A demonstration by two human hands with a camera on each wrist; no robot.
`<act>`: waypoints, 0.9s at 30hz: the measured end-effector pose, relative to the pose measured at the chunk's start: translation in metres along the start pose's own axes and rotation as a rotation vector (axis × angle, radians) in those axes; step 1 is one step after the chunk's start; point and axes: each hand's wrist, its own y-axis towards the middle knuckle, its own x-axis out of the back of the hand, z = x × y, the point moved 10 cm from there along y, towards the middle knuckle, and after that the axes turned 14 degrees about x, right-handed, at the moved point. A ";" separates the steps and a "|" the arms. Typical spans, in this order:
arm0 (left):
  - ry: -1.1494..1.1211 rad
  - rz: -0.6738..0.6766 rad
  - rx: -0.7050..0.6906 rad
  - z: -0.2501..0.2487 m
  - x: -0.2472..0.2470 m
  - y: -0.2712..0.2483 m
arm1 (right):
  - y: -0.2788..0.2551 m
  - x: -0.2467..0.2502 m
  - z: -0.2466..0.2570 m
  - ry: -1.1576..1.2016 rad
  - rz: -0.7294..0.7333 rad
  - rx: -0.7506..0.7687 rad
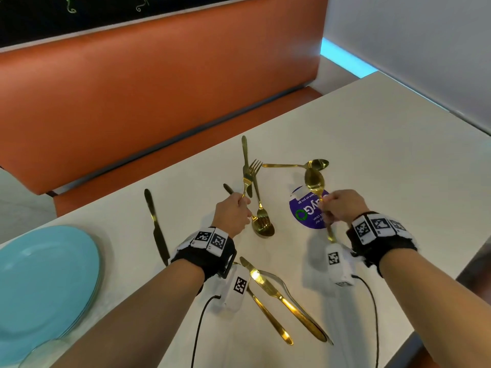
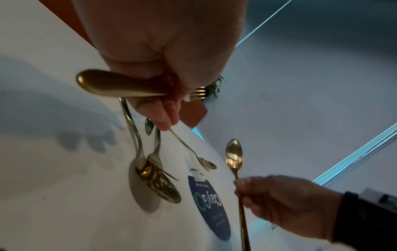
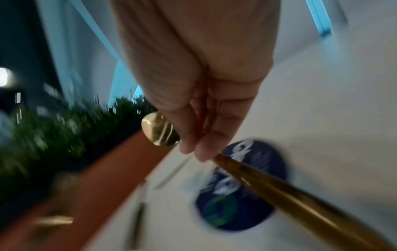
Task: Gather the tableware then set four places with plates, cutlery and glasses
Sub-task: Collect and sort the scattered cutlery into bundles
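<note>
Left hand (image 1: 233, 213) has its grip closed round a gold fork (image 1: 249, 173), tines up, lifted clear of the tabletop (image 1: 372, 155). Right hand (image 1: 342, 205) pinches a gold spoon (image 1: 314, 181) by the neck, bowl raised, handle trailing back under the wrist. Both grips are full, then.

Out from the hands, loose cutlery lies scattered mid-frame: a second fork resting in a spoon's bowl (image 1: 263, 227) just beside the left hand, another spoon (image 1: 317, 164) further up, dark knives (image 1: 156, 229) to the left, and a knife-and-fork cluster (image 1: 281, 296) at lower centre. A round purple sticker (image 1: 308, 213) sits under the right hand.

At lower left, a stack of blue plates (image 1: 45, 282), with what looks like a glass rim at the bottom edge.

By my reading, gathering is done and sorting cutlery has begun; no place is laid yet, so all four settings remain.
</note>
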 end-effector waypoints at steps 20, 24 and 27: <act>-0.064 0.059 0.070 -0.005 0.001 -0.002 | -0.021 -0.149 0.093 0.498 0.519 -0.200; -0.035 0.033 0.089 0.005 0.008 0.007 | 0.015 -0.111 0.079 0.435 0.241 -0.146; -0.020 0.000 0.100 0.011 0.021 0.014 | 0.042 -0.081 0.060 0.379 0.110 -0.157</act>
